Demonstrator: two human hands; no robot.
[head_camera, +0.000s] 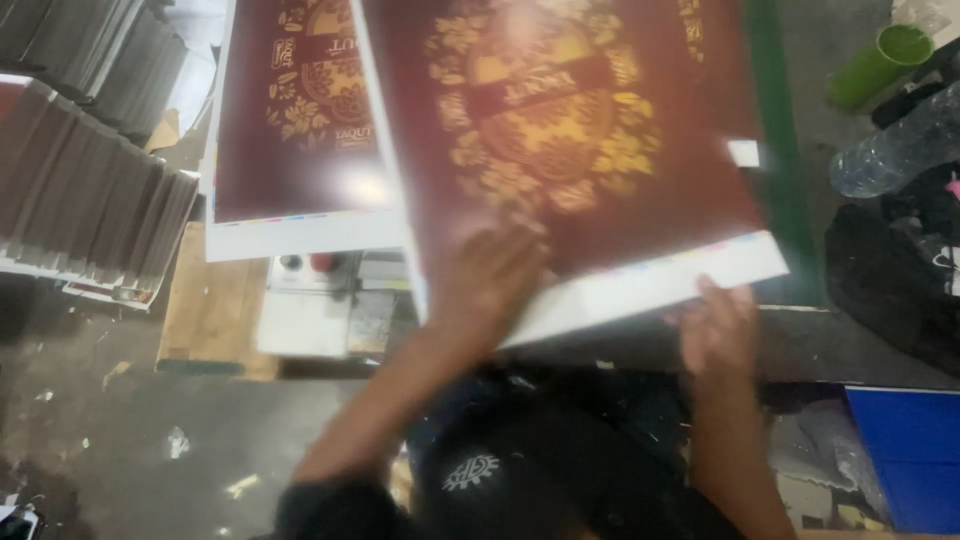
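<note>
**Both hands on a printed sheet**

Grip first: the left hand (492, 272) lies flat, fingers spread, on the near part of a big maroon sheet (560, 130) with gold ornament and a white margin; the right hand (716, 330) pinches that margin at the near right corner, fingers under, thumb on top as far as the blur lets one tell. So both hold the sheet, which sits tilted over the tabletop (790, 200), whose green edge shows along the right.

A second sheet (300, 120) of the same print lies just left of it, partly under its edge. Grey stacks of board (80, 190) fill the left side, above a littered floor (100, 440). A small white control box (320, 300) with buttons sits below the second sheet. On the right lie a dark bag (890, 270), a clear bottle (900, 150) and a green cup (880, 60).

By my reading the sheet is being lifted or slid off the one beside it. Moving it on calls for level hands, so the wide sheet does not buckle or crease.
</note>
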